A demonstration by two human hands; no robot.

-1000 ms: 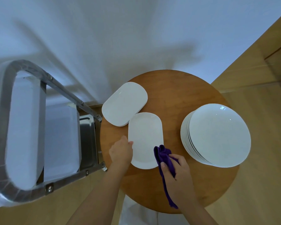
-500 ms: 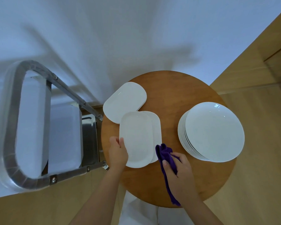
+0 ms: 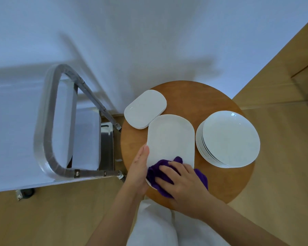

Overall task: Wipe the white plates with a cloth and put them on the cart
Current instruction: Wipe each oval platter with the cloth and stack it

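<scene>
plate point(image 3: 171, 139) lifted; cloth point(image 3: 160, 167) now pressed on it.

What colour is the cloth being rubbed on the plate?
The cloth is deep purple, plain with no pattern, seen clearly in the head view under the right hand.
</scene>
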